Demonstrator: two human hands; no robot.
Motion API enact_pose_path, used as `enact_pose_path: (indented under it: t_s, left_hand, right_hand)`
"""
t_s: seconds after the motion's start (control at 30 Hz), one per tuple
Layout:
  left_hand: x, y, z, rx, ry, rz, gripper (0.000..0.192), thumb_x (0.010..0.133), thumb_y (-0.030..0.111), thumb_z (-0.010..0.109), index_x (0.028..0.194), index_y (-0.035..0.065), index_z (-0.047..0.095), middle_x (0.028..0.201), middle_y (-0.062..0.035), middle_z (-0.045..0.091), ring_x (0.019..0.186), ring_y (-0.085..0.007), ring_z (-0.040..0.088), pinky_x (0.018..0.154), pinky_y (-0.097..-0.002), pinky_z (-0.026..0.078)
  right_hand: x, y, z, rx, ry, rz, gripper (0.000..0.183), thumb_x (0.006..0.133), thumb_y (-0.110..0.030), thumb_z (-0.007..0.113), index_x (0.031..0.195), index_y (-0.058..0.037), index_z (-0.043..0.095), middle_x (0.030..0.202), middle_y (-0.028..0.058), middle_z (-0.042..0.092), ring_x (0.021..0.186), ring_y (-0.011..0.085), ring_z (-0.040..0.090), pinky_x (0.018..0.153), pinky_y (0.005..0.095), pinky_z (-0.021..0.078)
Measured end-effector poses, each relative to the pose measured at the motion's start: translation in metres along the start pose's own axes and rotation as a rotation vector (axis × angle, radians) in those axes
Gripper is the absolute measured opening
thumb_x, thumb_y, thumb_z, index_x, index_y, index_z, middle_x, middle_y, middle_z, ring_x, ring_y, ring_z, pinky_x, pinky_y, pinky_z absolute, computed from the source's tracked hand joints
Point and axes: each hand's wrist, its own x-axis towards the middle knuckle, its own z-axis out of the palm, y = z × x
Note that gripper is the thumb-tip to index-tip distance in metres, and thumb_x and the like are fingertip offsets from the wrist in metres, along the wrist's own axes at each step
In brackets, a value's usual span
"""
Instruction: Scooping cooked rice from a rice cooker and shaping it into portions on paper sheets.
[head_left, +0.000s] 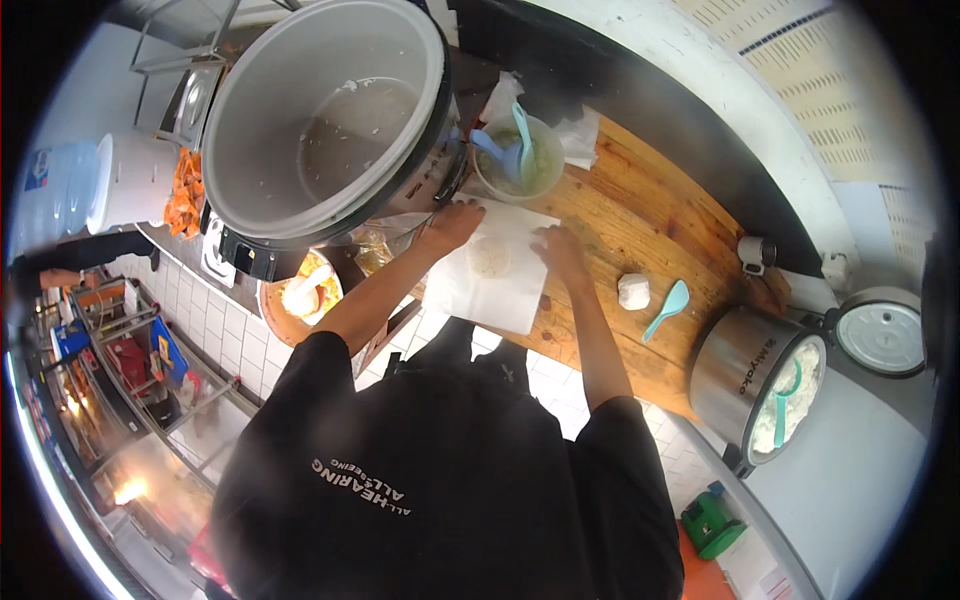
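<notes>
A sheet of white wrapping paper (517, 300) lies on the wooden tabletop in front of me. Near its middle is a flattened round of cooked rice (489, 259). My left hand (455, 225) has its fingers at the paper's far left edge, beside the large pot. At the far right corner, my right hand (561, 251) grips the same sheet; its fingertips are partly hidden. Just beyond the paper stands a translucent tub (551, 176) holding greenish contents, a blue spoon (491, 146) and a pale turquoise spoon (522, 131).
A large open rice pot (247, 135) with scattered grains stands at left. A bowl of orange-yellow food (334, 281) sits below it. Rightward are a white wrapped lump (634, 291), a turquoise rice paddle (667, 309), a metal mug (752, 255) and a rice-filled Miyako cooker (731, 375). Another person's arm (71, 279) shows far left.
</notes>
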Motion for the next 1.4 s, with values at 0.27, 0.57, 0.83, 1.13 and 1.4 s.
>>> enact_pose_path:
  t_s: [0.27,0.57,0.83,1.13,1.4]
  left_hand:
    - [-0.052,0.012,0.026,-0.417,0.525,-0.373,0.048,0.076,0.034,0.072,0.112,0.0040,0.062,0.104,-0.0197,0.063,0.095,-0.0346,0.062,0.084,-0.0430,0.049]
    - [-0.080,0.001,0.051,-0.507,0.557,-0.434,0.051,0.076,0.036,0.075,0.108,-0.0005,0.060,0.104,-0.0198,0.062,0.094,-0.0380,0.061,0.081,-0.0452,0.050]
    - [-0.125,-0.008,0.058,-0.198,-0.240,-0.504,0.076,0.069,0.055,0.075,0.105,-0.0095,0.060,0.100,-0.0252,0.064,0.092,-0.0403,0.063,0.081,-0.0416,0.051]
    - [-0.050,-0.025,0.036,-0.492,0.291,-0.227,0.065,0.073,0.028,0.076,0.123,-0.0037,0.047,0.111,-0.0235,0.061,0.104,-0.0368,0.060,0.092,-0.0430,0.046]
    - [-0.027,0.018,-0.005,0.355,0.043,-0.159,0.029,0.078,0.004,0.062,0.106,0.0076,0.055,0.093,-0.0094,0.063,0.096,-0.0260,0.064,0.087,-0.0380,0.050]
  right_hand:
    - [-0.014,0.027,0.041,0.542,0.212,0.482,0.044,0.076,-0.034,0.077,0.100,0.0004,0.066,0.084,0.0049,0.066,0.074,0.0152,0.061,0.067,0.0279,0.0498]
    - [-0.094,0.032,0.053,0.361,-0.241,0.393,0.048,0.075,-0.035,0.075,0.098,0.0060,0.064,0.086,0.0129,0.065,0.072,0.0197,0.062,0.064,0.0342,0.0508]
    - [-0.089,0.033,0.037,0.199,-0.385,0.394,0.047,0.071,-0.032,0.078,0.094,0.0060,0.064,0.080,0.0128,0.064,0.071,0.0197,0.061,0.064,0.0330,0.0504]
    - [-0.026,0.043,0.037,0.274,0.190,0.221,0.050,0.070,-0.019,0.076,0.113,-0.0015,0.057,0.086,0.0155,0.064,0.077,0.0267,0.063,0.068,0.0366,0.0498]
    - [0.011,0.010,0.027,-0.540,-0.095,-0.128,0.042,0.074,0.001,0.060,0.115,-0.0107,0.059,0.107,0.0128,0.062,0.097,0.0302,0.061,0.081,0.0406,0.0481]
